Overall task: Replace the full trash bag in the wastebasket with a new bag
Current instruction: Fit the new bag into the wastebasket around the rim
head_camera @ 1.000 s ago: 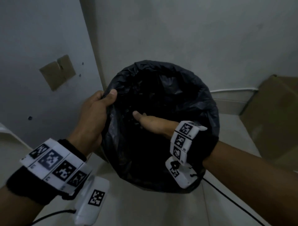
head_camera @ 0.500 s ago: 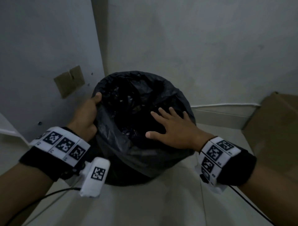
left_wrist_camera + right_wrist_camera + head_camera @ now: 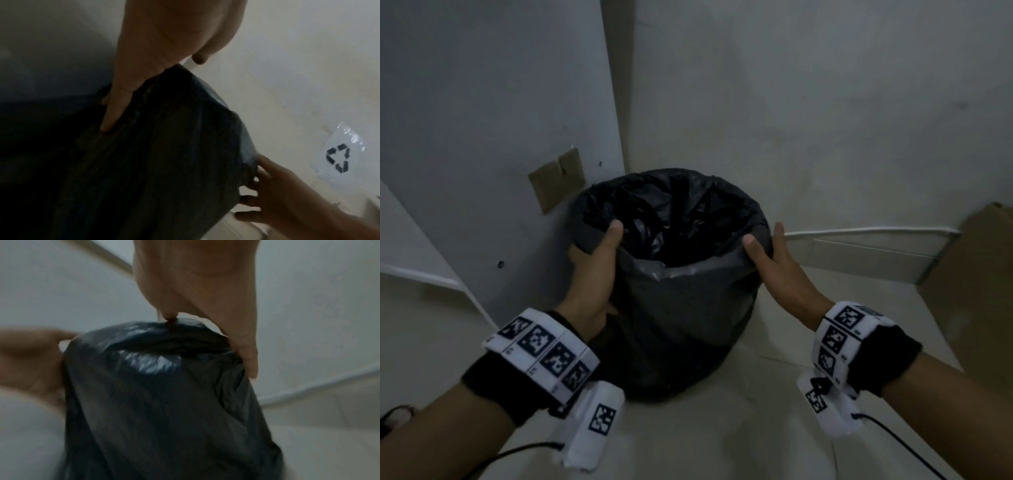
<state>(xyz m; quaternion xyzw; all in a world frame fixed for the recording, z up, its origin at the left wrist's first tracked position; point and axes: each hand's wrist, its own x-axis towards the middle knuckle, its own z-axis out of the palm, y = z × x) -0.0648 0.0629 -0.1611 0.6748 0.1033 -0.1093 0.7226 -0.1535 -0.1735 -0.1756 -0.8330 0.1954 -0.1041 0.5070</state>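
We find almost no readable writing: the one clear mark is a black recycling symbol of three chasing arrows on a clear plastic packet (image 3: 347,155), seen only from the left wrist, lying on the pale floor (image 3: 722,428) beyond the bin. The white wrist bands (image 3: 541,353) carry black-and-white square code patterns, with no words we can make out.

From the head view, the wastebasket (image 3: 674,329) stands on the floor in the corner of two pale walls, wholly wrapped by a black trash bag (image 3: 671,212) whose mouth is open and folded over the rim. Our left hand (image 3: 594,274) grips the rim on its left side, thumb hooked inside the bag and fingers down the outside. Our right hand (image 3: 780,270) holds the right side, thumb over the rim and the fingers spread on the outside.

The left wrist view adds what the head view hides: the left fingers (image 3: 115,113) lie long against the bag's outer wall, and the right hand (image 3: 277,199) shows across the bin with its fingers fanned on the plastic. The right wrist view shows the right thumb tip pressing into the folded edge and a glossy highlight on the bag (image 3: 152,363); the left hand (image 3: 33,360) is a blur there.

A brown cardboard piece (image 3: 976,291) leans at the right, and a brown patch (image 3: 556,180) sits on the left wall.
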